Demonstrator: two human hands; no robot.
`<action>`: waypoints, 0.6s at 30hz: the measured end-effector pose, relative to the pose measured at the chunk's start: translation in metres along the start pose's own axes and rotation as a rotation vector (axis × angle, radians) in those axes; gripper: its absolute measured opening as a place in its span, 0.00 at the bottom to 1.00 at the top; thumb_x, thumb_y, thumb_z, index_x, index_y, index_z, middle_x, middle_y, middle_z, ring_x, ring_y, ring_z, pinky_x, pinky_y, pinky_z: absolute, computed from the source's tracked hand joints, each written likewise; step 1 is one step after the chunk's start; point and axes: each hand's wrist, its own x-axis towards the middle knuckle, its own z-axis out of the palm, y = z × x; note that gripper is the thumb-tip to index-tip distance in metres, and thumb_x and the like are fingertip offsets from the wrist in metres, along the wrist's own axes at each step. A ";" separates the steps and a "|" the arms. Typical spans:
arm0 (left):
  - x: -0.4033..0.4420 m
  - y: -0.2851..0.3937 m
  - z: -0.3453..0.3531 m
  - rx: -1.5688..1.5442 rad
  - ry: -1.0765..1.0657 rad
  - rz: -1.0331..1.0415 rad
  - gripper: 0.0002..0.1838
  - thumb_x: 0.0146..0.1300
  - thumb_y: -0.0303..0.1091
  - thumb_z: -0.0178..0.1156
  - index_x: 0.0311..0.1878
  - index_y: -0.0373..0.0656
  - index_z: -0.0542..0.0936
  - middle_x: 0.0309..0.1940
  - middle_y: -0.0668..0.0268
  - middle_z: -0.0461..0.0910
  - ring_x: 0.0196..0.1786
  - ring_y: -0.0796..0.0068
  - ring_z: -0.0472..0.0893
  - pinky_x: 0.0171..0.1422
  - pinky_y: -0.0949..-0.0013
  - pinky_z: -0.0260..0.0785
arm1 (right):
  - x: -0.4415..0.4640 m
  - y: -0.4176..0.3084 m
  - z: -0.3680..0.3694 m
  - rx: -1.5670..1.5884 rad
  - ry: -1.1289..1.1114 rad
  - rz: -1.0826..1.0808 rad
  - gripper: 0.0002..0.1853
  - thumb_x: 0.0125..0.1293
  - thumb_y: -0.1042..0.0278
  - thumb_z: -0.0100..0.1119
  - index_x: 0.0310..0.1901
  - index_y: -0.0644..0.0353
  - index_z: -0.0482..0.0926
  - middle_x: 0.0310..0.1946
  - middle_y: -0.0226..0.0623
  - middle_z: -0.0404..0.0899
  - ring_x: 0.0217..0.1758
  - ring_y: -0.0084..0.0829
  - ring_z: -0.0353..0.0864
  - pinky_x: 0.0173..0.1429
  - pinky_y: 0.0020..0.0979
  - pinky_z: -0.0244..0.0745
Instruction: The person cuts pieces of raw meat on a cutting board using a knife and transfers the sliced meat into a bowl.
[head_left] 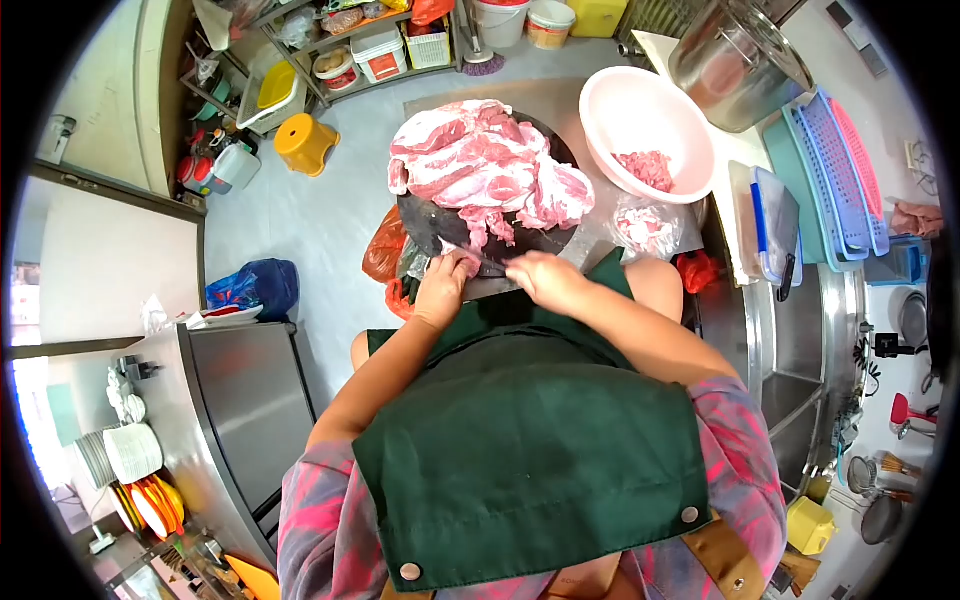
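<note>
A large slab of raw meat (470,155) covers most of a dark round cutting board (430,222). At the board's near edge my left hand (443,288) is closed on a small piece of meat (470,262), fingertips pressed together. My right hand (548,282) grips a knife (491,264), its blade pointing left toward that piece; the handle is hidden in my fist. Loose strips of meat (487,226) hang from the slab just beyond the blade. Right of the board, a pink basin (625,125) holds cut meat (648,170).
A clear plastic bag with pale pieces (645,228) lies below the basin. Orange-red plastic bags (384,245) sit left of the board. A yellow stool (306,145) stands on the floor at left. A tall metal pot (735,65) and stacked baskets (830,175) are at right.
</note>
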 end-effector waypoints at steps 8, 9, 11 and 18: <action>-0.002 -0.006 0.011 -0.072 -0.038 -0.105 0.20 0.50 0.20 0.54 0.49 0.40 0.77 0.50 0.54 0.72 0.51 0.50 0.71 0.58 0.58 0.67 | 0.009 -0.016 0.024 -0.130 -0.050 0.030 0.21 0.71 0.52 0.42 0.41 0.61 0.78 0.39 0.47 0.79 0.44 0.46 0.79 0.48 0.44 0.75; -0.002 -0.007 0.009 -0.095 -0.043 -0.106 0.20 0.49 0.20 0.55 0.49 0.41 0.78 0.50 0.54 0.73 0.51 0.50 0.71 0.58 0.58 0.67 | 0.024 -0.020 0.032 -0.098 -0.040 0.045 0.22 0.71 0.52 0.40 0.41 0.62 0.78 0.39 0.48 0.79 0.45 0.47 0.79 0.48 0.44 0.75; -0.001 -0.008 0.009 -0.126 -0.022 -0.080 0.19 0.49 0.20 0.55 0.48 0.41 0.78 0.50 0.55 0.73 0.52 0.50 0.71 0.58 0.57 0.67 | 0.064 -0.029 0.039 0.027 -0.054 0.093 0.21 0.71 0.53 0.41 0.44 0.62 0.78 0.39 0.50 0.80 0.44 0.50 0.79 0.49 0.45 0.73; 0.002 -0.011 0.010 -0.261 0.132 -0.065 0.15 0.48 0.21 0.59 0.41 0.44 0.80 0.45 0.61 0.77 0.46 0.55 0.75 0.51 0.61 0.70 | 0.089 -0.001 -0.003 0.264 0.093 0.024 0.20 0.71 0.57 0.41 0.36 0.64 0.78 0.34 0.51 0.79 0.39 0.51 0.78 0.45 0.44 0.71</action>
